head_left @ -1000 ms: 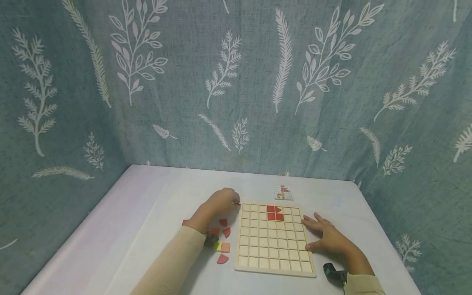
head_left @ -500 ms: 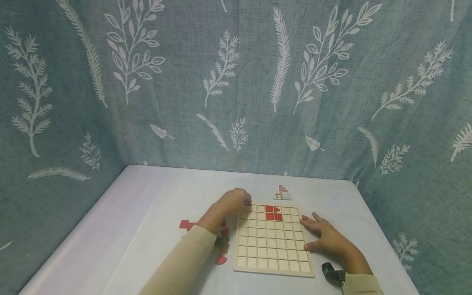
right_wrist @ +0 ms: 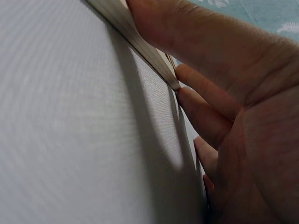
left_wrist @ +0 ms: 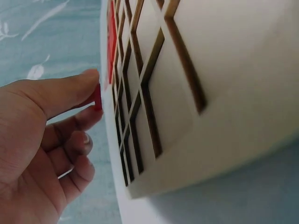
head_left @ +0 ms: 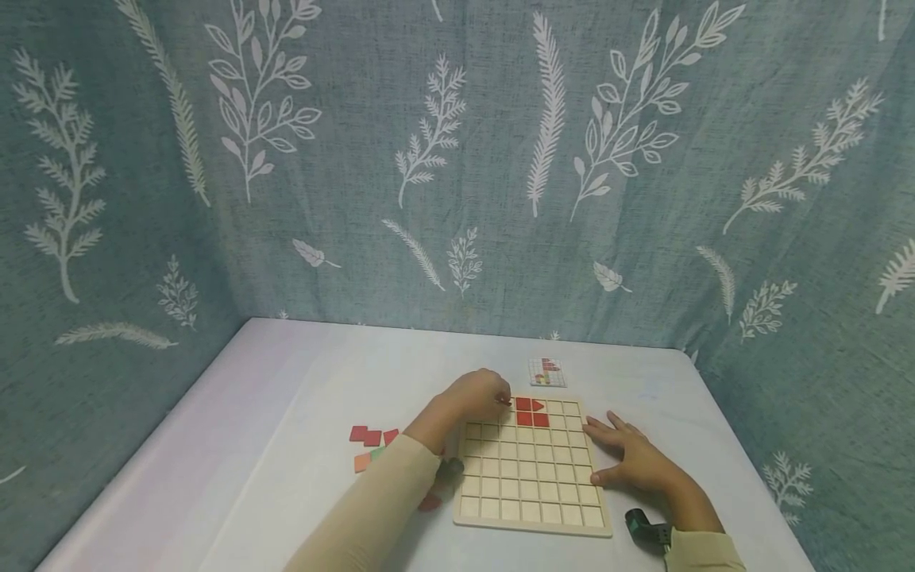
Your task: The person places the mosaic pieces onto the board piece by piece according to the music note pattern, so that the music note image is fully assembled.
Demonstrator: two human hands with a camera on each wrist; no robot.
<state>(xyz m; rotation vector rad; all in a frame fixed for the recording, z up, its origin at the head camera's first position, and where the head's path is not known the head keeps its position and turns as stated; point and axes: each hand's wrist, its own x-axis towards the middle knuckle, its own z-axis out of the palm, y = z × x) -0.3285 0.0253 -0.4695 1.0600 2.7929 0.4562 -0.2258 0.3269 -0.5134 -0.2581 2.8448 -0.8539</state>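
Note:
In the head view a wooden grid board (head_left: pixel 529 510) lies on the white table, with several red tiles (head_left: pixel 524 419) set in cells near its far edge. Over the board's far left part, my left hand (head_left: pixel 475 396) pinches a small red tile (left_wrist: pixel 98 97) between thumb and index finger. The tile is seen nearly edge-on in the left wrist view, so its shape is hidden. My right hand (head_left: pixel 632 459) is spread at the board's right edge. Its thumb and fingertips (right_wrist: pixel 187 95) touch the board's side in the right wrist view.
A small printed card (head_left: pixel 547 372) with a coloured grid pattern lies beyond the board. Left of the board are loose red tiles (head_left: pixel 372 438), an orange tile (head_left: pixel 362 462) and a green tile (head_left: pixel 377 453), partly covered by my left sleeve (head_left: pixel 379 500).
My left hand has moved right with the red tile, from the board's left edge to over its far cells beside the placed red tiles. My right hand has stayed put.

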